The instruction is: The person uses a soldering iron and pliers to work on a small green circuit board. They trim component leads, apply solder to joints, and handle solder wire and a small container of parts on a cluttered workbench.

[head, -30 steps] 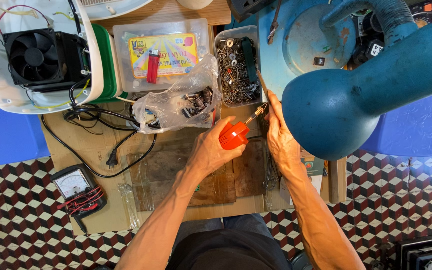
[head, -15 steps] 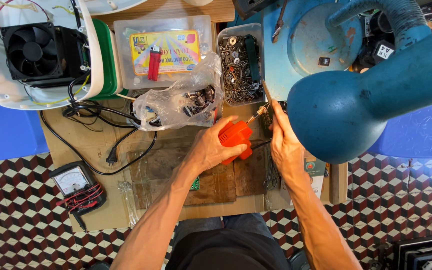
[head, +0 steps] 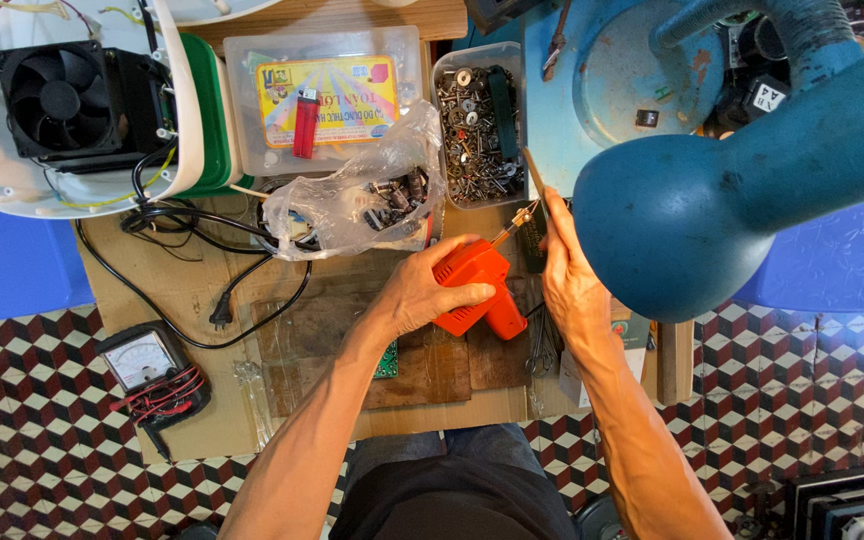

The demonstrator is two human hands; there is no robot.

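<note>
A: Both hands at mid-bench. Left hand [head: 422,295] wrapped round the body of an orange soldering gun [head: 474,288], fingers over the top, thumb side toward the sitter.

B: And the right?

A: Right hand [head: 572,285] stands on edge just beside the gun's tip, fingers straight and close together, pointing away from the sitter. Whether it pinches something small I cannot tell; the fingertips sit by a thin wooden stick [head: 533,172] near the blue lamp.

B: Where does the gun lie?

A: Over the worn wooden board [head: 422,365], metal tip aimed up and to the right, toward the right fingers. Handle points down toward the sitter.

B: Closer in?

A: Dark trousers at the bottom edge, checked floor tiles on both sides. Corner of a green circuit board [head: 386,362] shows under the left wrist.

B: Left of that?

A: Analog meter [head: 140,358] with red and black leads on cardboard [head: 122,270]. Black mains cord with plug [head: 220,318] loops above it.

B: Farther back?

A: Clear plastic bag [head: 352,195] holding small dark parts. Behind it a clear tub of screws and washers [head: 477,125], a lidded box with a red lighter [head: 304,122] on top, and a black fan [head: 62,100] inside a white housing. Big blue lamp head [head: 692,210] hangs over the right side.
</note>
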